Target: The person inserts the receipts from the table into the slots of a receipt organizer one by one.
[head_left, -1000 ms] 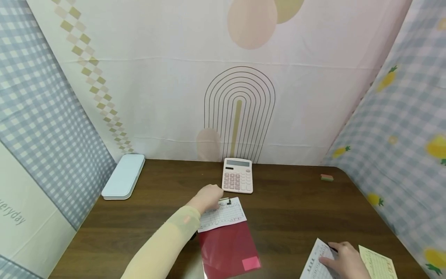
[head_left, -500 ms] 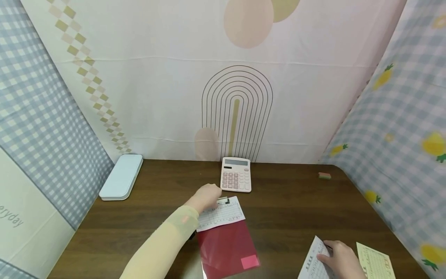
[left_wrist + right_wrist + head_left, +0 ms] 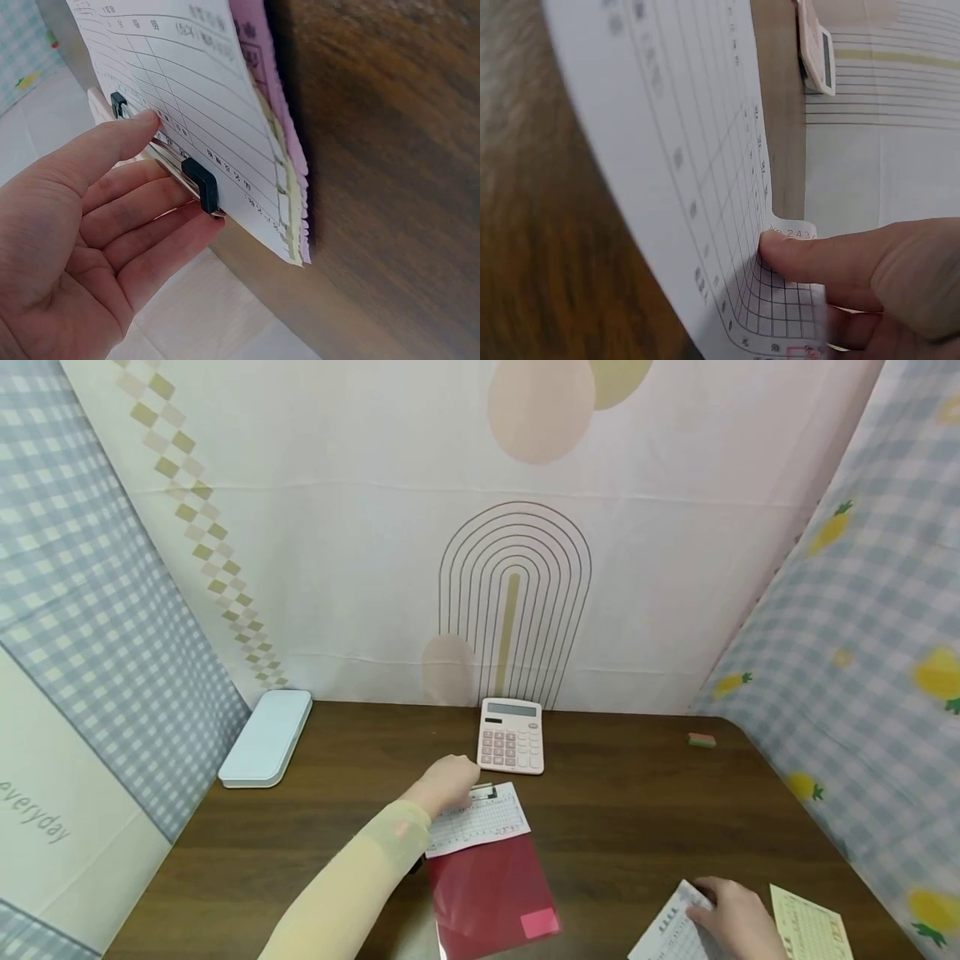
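A dark red clipboard lies at the middle front of the table, with a short stack of white printed forms at its top end. My left hand grips that end. In the left wrist view the thumb presses by the metal clip with black ends, the fingers curled behind the edge; pink and yellow layers show under the white form. My right hand pinches a loose white form at front right. In the right wrist view that form bends up around the thumb.
Just beyond the clipboard stands a pink and white calculator. A pale blue case sits at the back left, a small red and green block at the back right. A yellow form lies right of my right hand. Cloth curtains border the table.
The white form in my right hand has turned, its far corner lower and its near part swung left. The left hand stays on the clipboard.
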Demonstrator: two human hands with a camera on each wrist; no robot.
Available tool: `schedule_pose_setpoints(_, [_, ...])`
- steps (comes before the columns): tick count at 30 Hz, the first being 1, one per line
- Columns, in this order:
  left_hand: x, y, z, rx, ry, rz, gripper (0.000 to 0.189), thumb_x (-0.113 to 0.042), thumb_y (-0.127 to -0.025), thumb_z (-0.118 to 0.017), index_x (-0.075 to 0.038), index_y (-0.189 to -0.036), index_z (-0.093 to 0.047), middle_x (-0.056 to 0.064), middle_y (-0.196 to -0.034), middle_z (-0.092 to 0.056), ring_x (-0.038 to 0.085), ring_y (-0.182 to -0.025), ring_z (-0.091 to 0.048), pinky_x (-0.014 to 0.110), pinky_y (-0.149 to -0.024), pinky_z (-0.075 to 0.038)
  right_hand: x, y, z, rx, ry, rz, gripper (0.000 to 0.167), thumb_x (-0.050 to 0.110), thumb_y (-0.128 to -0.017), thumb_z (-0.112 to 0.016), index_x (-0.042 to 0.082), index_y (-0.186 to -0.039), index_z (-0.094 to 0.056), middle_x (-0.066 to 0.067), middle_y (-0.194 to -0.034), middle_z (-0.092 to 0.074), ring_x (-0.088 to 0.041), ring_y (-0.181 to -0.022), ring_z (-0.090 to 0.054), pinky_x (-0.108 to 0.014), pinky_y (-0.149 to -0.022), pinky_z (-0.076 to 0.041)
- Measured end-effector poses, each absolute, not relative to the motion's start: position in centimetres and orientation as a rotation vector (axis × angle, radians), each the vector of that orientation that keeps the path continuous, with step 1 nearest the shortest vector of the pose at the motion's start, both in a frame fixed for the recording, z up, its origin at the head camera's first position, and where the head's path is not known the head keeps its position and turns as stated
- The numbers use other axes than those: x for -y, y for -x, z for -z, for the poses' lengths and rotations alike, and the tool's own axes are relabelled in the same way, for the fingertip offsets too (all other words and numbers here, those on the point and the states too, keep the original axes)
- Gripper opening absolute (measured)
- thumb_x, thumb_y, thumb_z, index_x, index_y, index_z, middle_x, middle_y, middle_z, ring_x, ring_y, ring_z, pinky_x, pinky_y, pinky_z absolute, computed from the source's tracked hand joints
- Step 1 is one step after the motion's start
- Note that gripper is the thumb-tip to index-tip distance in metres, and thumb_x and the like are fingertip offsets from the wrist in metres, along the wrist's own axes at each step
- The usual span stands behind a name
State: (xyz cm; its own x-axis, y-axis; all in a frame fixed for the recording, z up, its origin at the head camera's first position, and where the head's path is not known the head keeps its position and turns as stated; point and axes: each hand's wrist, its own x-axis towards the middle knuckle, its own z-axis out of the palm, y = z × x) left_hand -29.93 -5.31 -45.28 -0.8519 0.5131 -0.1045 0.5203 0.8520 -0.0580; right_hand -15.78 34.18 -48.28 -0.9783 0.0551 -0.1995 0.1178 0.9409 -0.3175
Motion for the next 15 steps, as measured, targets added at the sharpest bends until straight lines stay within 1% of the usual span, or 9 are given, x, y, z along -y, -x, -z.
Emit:
schedule_pose_setpoints(1, [5.28, 29.94, 45.30, -2.942, -0.822, 0.128, 0.013, -0.018, -0.079, -0.074, -0.014, -0.074, -0.063, -0.002, -0.070, -0.061, 0.013, -0.064, -0.053, 0.031, -0.071, -0.049, -34.30, 15.77, 48.38, -2.894, -0.146, 0.532, 0.039, 0.025, -0.075, -0.077, -0.003, -0.100, -0.065, -0.016, -0.089, -0.067, -0.033, -0.082, -0.063, -0.047, -0.070, -0.048])
schedule_pose_setpoints(3, [5.24, 29.94, 45.34, -2.944, -0.820, 0.124, 0.013, -0.018, -0.078, -0.074, -0.014, -0.073, -0.062, -0.002, -0.070, -0.061, 0.013, -0.064, -0.053, 0.031, -0.071, -0.049, -34.49, 15.76, 48.51, -2.858, -0.184, 0.599, 0.034, 0.025, -0.076, -0.076, 0.000, -0.094, -0.062, -0.008, -0.081, -0.062, -0.024, -0.073, -0.057, -0.040, -0.064, -0.045])
schedule_pose_setpoints(5, [5.22, 29.95, 45.39, -2.939, -0.813, 0.125, 0.013, -0.018, -0.078, -0.074, -0.014, -0.073, -0.063, -0.002, -0.070, -0.061, 0.013, -0.064, -0.053, 0.031, -0.071, -0.049, -34.65, 15.75, 48.55, -2.811, -0.227, 0.659, 0.034, 0.027, -0.076, -0.076, 0.003, -0.091, -0.056, -0.002, -0.078, -0.056, -0.018, -0.069, -0.049, -0.035, -0.062, -0.040])
schedule_pose_setpoints(7, [5.21, 29.99, 45.49, -2.934, -0.811, 0.131, 0.013, -0.019, -0.078, -0.074, -0.014, -0.074, -0.063, -0.003, -0.070, -0.061, 0.012, -0.063, -0.052, 0.031, -0.070, -0.049, -34.86, 15.66, 48.58, -2.762, -0.252, 0.711, 0.043, 0.033, -0.077, -0.076, 0.002, -0.095, -0.052, -0.002, -0.079, -0.052, -0.018, -0.068, -0.047, -0.034, -0.061, -0.038])
schedule_pose_setpoints(10, [5.20, 30.04, 45.61, -2.926, -0.809, 0.139, 0.012, -0.019, -0.079, -0.074, -0.014, -0.075, -0.064, -0.003, -0.070, -0.061, 0.012, -0.063, -0.051, 0.030, -0.070, -0.049, -34.92, 15.66, 48.43, -2.723, -0.280, 0.764, 0.062, 0.036, -0.075, -0.077, -0.006, -0.110, -0.048, -0.004, -0.080, -0.053, -0.018, -0.069, -0.048, -0.033, -0.061, -0.039])
schedule_pose_setpoints(12, [5.21, 30.04, 45.60, -2.928, -0.810, 0.142, 0.012, -0.019, -0.079, -0.074, -0.014, -0.075, -0.063, -0.003, -0.070, -0.060, 0.011, -0.063, -0.051, 0.030, -0.069, -0.049, -34.94, 15.69, 48.31, -2.723, -0.275, 0.773, 0.066, 0.036, -0.075, -0.077, -0.009, -0.115, -0.050, -0.004, -0.080, -0.054, -0.018, -0.069, -0.049, -0.034, -0.061, -0.039])
schedule_pose_setpoints(13, [5.21, 30.05, 45.57, -2.929, -0.809, 0.143, 0.013, -0.019, -0.079, -0.074, -0.014, -0.075, -0.063, -0.003, -0.070, -0.060, 0.011, -0.063, -0.050, 0.030, -0.069, -0.049, -34.89, 15.73, 48.20, -2.728, -0.269, 0.765, 0.063, 0.034, -0.076, -0.077, -0.009, -0.115, -0.052, -0.003, -0.080, -0.056, -0.018, -0.069, -0.050, -0.035, -0.062, -0.041])
schedule_pose_setpoints(15, [5.23, 30.04, 45.50, -2.933, -0.804, 0.140, 0.013, -0.019, -0.079, -0.074, -0.014, -0.075, -0.063, -0.003, -0.069, -0.060, 0.011, -0.063, -0.050, 0.029, -0.069, -0.049, -34.82, 15.76, 48.07, -2.725, -0.258, 0.761, 0.049, 0.031, -0.078, -0.075, -0.006, -0.105, -0.060, -0.001, -0.077, -0.057, -0.017, -0.068, -0.049, -0.034, -0.063, -0.040])
